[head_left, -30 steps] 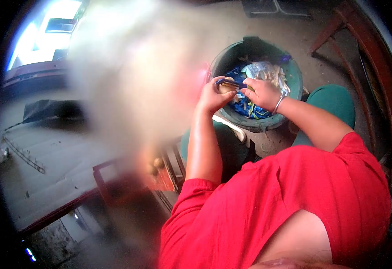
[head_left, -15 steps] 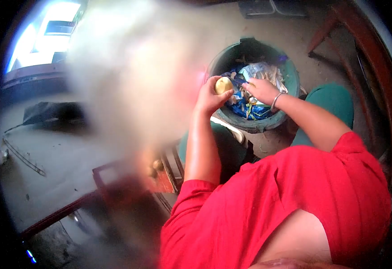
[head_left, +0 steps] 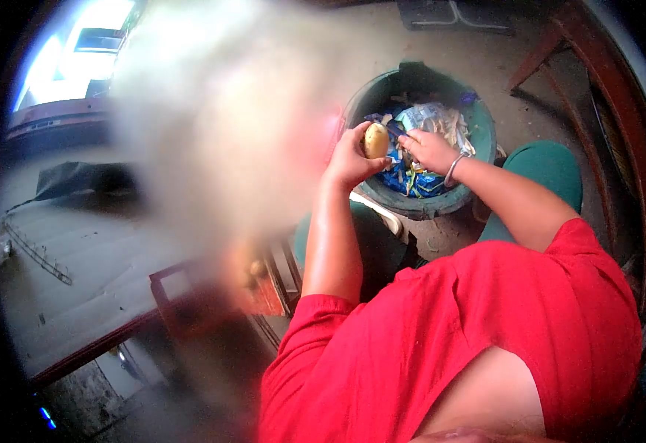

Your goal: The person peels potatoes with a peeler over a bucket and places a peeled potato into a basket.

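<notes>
My left hand (head_left: 351,156) is closed around a pale yellow potato (head_left: 375,141), whose peeled-looking face shows. Just right of it, my right hand (head_left: 431,150), with a metal bangle at the wrist, grips a dark blue tool (head_left: 396,128) that looks like a peeler; its tip is too small to make out. Both hands are above a round green bin (head_left: 485,127) holding peelings, blue wrappers and crumpled whitish plastic (head_left: 425,117).
A whitish blur covers the upper middle left. Below it, roundish items (head_left: 257,268) sit by a red surface (head_left: 258,294). A pale table (head_left: 94,273) stands at left, a brown wooden frame (head_left: 622,96) at right. Green-clad knees (head_left: 548,177) flank the bin.
The potato has turned in my left hand to show its pale side. The dark blue tool has moved off the potato, and my right hand sits slightly apart from it.
</notes>
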### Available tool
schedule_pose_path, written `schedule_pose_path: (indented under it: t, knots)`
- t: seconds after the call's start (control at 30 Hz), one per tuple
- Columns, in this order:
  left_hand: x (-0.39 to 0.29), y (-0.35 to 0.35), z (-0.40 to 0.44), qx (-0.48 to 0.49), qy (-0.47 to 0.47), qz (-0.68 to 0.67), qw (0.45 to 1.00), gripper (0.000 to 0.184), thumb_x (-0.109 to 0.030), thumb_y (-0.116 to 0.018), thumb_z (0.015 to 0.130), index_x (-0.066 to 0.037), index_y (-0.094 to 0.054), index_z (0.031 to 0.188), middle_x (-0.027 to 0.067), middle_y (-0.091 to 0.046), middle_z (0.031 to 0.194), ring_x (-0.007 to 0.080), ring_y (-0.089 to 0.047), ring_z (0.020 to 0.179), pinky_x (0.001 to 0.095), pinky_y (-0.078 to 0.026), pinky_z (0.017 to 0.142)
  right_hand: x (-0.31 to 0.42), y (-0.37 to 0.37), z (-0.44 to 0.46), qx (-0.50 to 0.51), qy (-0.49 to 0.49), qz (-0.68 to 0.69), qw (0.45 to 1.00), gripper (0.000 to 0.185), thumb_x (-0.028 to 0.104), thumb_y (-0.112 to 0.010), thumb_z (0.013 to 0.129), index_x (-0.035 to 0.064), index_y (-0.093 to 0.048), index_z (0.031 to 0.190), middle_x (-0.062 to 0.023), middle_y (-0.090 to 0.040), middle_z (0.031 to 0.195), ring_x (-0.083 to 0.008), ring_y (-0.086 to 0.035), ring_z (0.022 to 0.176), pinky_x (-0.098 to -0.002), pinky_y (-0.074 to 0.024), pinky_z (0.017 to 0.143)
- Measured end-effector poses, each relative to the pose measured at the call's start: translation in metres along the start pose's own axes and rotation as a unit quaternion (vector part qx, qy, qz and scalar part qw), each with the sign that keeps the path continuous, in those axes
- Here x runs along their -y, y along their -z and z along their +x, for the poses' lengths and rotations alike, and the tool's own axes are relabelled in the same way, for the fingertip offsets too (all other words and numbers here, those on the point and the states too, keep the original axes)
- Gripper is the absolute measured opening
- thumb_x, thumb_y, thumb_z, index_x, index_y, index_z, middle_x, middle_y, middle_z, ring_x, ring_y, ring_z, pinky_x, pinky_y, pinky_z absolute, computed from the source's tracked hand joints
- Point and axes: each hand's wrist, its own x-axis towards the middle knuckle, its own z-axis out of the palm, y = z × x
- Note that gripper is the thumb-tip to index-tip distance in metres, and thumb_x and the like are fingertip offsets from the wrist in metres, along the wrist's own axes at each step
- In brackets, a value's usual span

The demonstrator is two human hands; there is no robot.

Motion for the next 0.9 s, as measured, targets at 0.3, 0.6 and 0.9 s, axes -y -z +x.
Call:
schedule_pose_path:
  t: [0.3,0.6,0.9]
  knots:
    - [0.009,-0.004,0.003,-0.023,0.012,0.026,0.999,0.08,-0.013,-0.085,0.064,0.005,-0.042,0.129,0.0135,-0.057,0.116,0.0188,-0.058,0.102,0.0308,-0.049,0.087,-0.007,-0.002,0.0,0.027,-0.011,-0.001,1.0,0.044,0.04,-0.048,0.093,-0.0035,-0.058,0.094,-0.0246,-0.062,0.087,-0.035,-0.061,0.083,-0.0406,-0.0459,0.074]
    - [-0.001,0.0,0.0,-0.038,-0.003,0.093,0.995,0.078,-0.019,-0.083,0.066,0.007,-0.043,0.127,0.0148,-0.059,0.111,0.0193,-0.059,0.098,0.0297,-0.05,0.084,-0.011,-0.004,-0.001,0.016,0.029,-0.015,0.999,0.046,0.04,-0.051,0.091,-0.0041,-0.057,0.102,-0.0253,-0.063,0.091,-0.0357,-0.062,0.087,-0.0403,-0.0465,0.076]
    - [-0.007,-0.001,0.0,-0.054,0.028,-0.01,0.998,0.088,-0.021,-0.087,0.062,0.006,-0.037,0.13,0.015,-0.056,0.115,0.0193,-0.056,0.103,0.0304,-0.049,0.087,-0.009,-0.008,-0.005,-0.019,0.066,-0.017,0.997,0.051,0.041,-0.053,0.091,-0.0059,-0.056,0.111,-0.0277,-0.061,0.102,-0.0369,-0.061,0.098,-0.0402,-0.0465,0.083]
